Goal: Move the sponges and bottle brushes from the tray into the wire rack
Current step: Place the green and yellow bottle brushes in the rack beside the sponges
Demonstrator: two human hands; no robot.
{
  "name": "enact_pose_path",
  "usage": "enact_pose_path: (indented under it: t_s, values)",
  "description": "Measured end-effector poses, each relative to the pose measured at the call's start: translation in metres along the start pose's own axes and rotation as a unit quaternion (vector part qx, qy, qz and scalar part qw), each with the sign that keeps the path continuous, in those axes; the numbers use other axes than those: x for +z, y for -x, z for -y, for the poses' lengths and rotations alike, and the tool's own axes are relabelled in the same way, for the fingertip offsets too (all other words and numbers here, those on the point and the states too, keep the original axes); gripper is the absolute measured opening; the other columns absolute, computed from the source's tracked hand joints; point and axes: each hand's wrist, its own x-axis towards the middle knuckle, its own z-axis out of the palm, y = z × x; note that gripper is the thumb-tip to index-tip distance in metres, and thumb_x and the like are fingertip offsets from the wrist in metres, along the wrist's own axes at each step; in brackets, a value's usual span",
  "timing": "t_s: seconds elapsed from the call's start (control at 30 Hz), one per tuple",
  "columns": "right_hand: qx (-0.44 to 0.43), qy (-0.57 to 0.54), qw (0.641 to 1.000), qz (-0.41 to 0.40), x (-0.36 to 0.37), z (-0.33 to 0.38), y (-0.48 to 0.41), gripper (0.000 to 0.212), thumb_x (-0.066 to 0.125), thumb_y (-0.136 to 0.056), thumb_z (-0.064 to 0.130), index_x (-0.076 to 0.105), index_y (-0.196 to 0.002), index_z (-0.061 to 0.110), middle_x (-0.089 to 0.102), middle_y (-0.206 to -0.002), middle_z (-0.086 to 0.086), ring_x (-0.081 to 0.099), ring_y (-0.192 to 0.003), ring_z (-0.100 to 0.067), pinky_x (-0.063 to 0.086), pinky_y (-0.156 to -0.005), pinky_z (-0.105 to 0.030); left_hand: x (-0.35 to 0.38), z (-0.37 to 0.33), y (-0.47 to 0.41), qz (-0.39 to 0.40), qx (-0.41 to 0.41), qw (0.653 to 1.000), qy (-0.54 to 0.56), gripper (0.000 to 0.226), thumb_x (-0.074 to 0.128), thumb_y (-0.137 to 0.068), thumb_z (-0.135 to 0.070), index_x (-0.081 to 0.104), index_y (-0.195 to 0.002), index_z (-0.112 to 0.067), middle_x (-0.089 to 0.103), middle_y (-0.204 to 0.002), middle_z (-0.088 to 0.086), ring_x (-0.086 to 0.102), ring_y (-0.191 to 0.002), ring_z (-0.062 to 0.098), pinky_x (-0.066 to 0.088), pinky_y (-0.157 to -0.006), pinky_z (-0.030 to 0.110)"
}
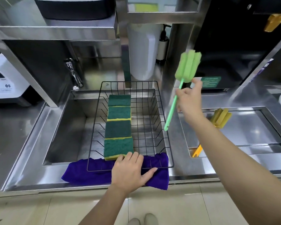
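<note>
Head view: right hand (189, 101) grip clamped on green brush (182, 83), raised; left hand (130, 172) flat on rack (165, 125).

Four green sponges (118, 127) lie in one wire rack (159, 111) in the middle of the frame. There are two bottle brushes: a green one (187, 67) at upper right and a yellow one (221, 117), partly hidden, at right. One purple cloth (91, 172) sits low down, and there are two hands.
</note>
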Motion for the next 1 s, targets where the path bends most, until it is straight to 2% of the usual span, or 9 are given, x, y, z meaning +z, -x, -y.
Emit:
enact_pose_path:
  t_s: [0.07, 0.23, 0.4, 0.53, 0.73, 0.83, 0.9, 1.0]
  values:
    - [0.005, 0.017, 0.998, 0.052, 0.023, -0.005, 0.014, 0.055, 0.056, -0.088, 0.012, 0.023, -0.133, 0.016, 0.053, -0.065, 0.003, 0.048, -0.049, -0.012, 0.04, -0.045, -0.024, 0.001, -0.001, 0.0, -0.005, -0.001, 1.0, 0.002, 0.055, 0.046, -0.082, -0.065, 0.062, -0.068, -0.014, 0.058, -0.063, 0.0, 0.056, -0.058, 0.02, 0.046, -0.053, 0.03]
    - [0.05, 0.062, 0.987, 0.143, 0.072, -0.038, 0.038, 0.059, 0.056, -0.089, 0.012, 0.02, -0.135, 0.016, 0.051, -0.066, -0.001, 0.05, -0.057, -0.017, 0.045, -0.054, -0.032, 0.003, 0.001, 0.003, -0.002, 0.0, 1.0, -0.002, 0.055, 0.047, -0.082, -0.066, 0.062, -0.069, -0.014, 0.058, -0.063, -0.001, 0.055, -0.059, 0.019, 0.045, -0.053, 0.029]
    - [0.104, 0.105, 0.975, 0.168, 0.09, -0.065, 0.041, 0.062, 0.056, -0.089, 0.011, 0.017, -0.136, 0.022, 0.052, -0.074, -0.003, 0.05, -0.056, -0.018, 0.042, -0.043, -0.028, 0.004, -0.001, 0.003, 0.001, -0.003, 1.0, -0.004, 0.057, 0.044, -0.083, -0.067, 0.06, -0.069, -0.015, 0.058, -0.064, -0.001, 0.054, -0.06, 0.019, 0.045, -0.054, 0.029]
    - [0.142, 0.134, 0.96, 0.199, 0.1, -0.082, 0.044, 0.066, 0.056, -0.088, 0.006, 0.015, -0.136, 0.025, 0.056, -0.088, -0.015, 0.053, -0.049, -0.019, 0.045, -0.036, -0.025, 0.004, 0.0, 0.001, 0.003, -0.008, 1.0, 0.002, 0.056, 0.045, -0.083, -0.067, 0.059, -0.067, -0.016, 0.057, -0.063, -0.001, 0.053, -0.06, 0.019, 0.044, -0.054, 0.029]
    - [0.132, 0.206, 0.924, 0.293, 0.101, -0.099, 0.054, 0.083, 0.06, -0.085, 0.004, 0.005, -0.142, 0.026, 0.057, -0.089, -0.015, 0.054, -0.055, -0.02, 0.046, -0.042, -0.028, 0.004, -0.001, 0.001, 0.014, -0.008, 1.0, 0.001, 0.056, 0.044, -0.083, -0.068, 0.06, -0.069, -0.016, 0.059, -0.065, -0.002, 0.054, -0.062, 0.017, 0.046, -0.057, 0.029]
    - [0.091, 0.274, 0.91, 0.298, 0.1, -0.099, 0.053, 0.084, 0.062, -0.085, 0.012, 0.002, -0.145, 0.02, 0.058, -0.088, -0.012, 0.061, -0.075, -0.027, 0.051, -0.067, -0.036, 0.003, -0.001, 0.0, 0.023, -0.007, 1.0, -0.002, 0.056, 0.045, -0.083, -0.069, 0.06, -0.069, -0.016, 0.059, -0.065, -0.002, 0.054, -0.061, 0.017, 0.045, -0.057, 0.029]
    - [0.081, 0.29, 0.906, 0.296, 0.097, -0.096, 0.052, 0.079, 0.06, -0.087, 0.018, 0.006, -0.145, 0.017, 0.058, -0.092, -0.012, 0.062, -0.085, -0.03, 0.049, -0.076, -0.039, 0.002, -0.001, 0.0, 0.03, -0.006, 1.0, -0.002, 0.056, 0.045, -0.083, -0.069, 0.059, -0.068, -0.017, 0.059, -0.064, -0.003, 0.054, -0.061, 0.017, 0.045, -0.056, 0.028]
    - [0.061, 0.271, 0.917, 0.285, 0.089, -0.086, 0.051, 0.057, 0.056, -0.089, 0.023, 0.026, -0.137, 0.011, 0.057, -0.092, -0.009, 0.059, -0.082, -0.024, 0.046, -0.074, -0.034, 0.0, -0.001, -0.001, 0.042, -0.006, 0.999, 0.0, 0.056, 0.045, -0.082, -0.068, 0.059, -0.067, -0.017, 0.058, -0.063, -0.003, 0.054, -0.06, 0.016, 0.045, -0.055, 0.028]
